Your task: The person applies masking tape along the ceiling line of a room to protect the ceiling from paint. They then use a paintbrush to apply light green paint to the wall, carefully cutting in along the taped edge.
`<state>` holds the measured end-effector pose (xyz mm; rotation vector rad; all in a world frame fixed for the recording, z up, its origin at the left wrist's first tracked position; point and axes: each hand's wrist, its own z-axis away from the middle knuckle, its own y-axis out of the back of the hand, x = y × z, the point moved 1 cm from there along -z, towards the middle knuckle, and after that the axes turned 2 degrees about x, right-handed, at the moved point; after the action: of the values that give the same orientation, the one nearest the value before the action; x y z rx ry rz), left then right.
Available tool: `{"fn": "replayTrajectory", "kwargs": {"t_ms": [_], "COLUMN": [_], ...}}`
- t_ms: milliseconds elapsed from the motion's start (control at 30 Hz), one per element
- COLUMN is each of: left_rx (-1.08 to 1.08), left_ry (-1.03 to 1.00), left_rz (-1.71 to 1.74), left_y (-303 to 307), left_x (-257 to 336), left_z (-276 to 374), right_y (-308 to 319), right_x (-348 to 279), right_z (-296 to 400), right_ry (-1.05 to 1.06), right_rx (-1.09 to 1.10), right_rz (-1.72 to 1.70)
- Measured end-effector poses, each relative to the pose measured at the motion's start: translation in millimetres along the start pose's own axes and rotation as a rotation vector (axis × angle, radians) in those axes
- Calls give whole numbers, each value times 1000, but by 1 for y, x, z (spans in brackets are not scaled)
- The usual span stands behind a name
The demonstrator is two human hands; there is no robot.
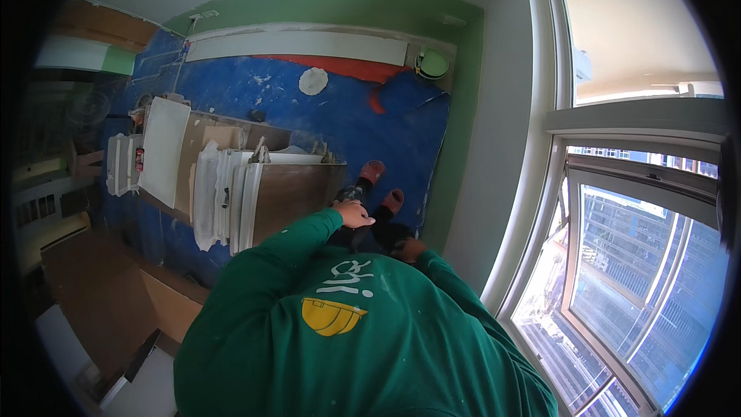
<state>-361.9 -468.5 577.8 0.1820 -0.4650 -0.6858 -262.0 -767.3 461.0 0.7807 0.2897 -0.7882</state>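
Note:
My left hand point(352, 214) hangs before my dark trousers, its back towards me. One finger or thumb points to the right, and the palm side is hidden. Nothing shows in it. Close against my right thigh is my right hand point(411, 250), partly in shadow, with its fingers hard to make out. Left of my left hand stands a stack of white-edged panels point(237, 200) beside a brown board surface point(295, 197). My feet, in reddish footwear point(392, 200), stand on a blue floor covering point(347, 110).
A lidded bucket point(432, 63) stands in the far corner, near a long white board point(295, 48) along the wall. A round white piece point(313, 81) lies on the floor. To my right is a tilted-open window point(625, 255). Cardboard point(168, 301) lies at lower left.

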Motion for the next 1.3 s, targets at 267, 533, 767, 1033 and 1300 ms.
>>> {"fn": "replayTrajectory", "kwargs": {"t_ms": [267, 533, 767, 1033, 1300], "left_rx": [-23, -242, -244, -147, 83], "left_ry": [384, 31, -30, 8, 180], "left_rz": [218, 280, 293, 400, 417], "left_y": [-54, 37, 68, 131, 209], "left_x": [-75, -97, -101, -92, -69], "left_z": [-59, -47, -44, -39, -117], "right_y": [52, 242, 299, 303, 396], "right_x": [-17, -82, -100, -36, 53], "right_z": [6, -11, -49, -164, -328], "right_ry": [-119, -91, 95, 97, 242], "right_rx": [18, -275, -299, -739, -511], "right_rz": [-290, 23, -179, -450, -1011]}}
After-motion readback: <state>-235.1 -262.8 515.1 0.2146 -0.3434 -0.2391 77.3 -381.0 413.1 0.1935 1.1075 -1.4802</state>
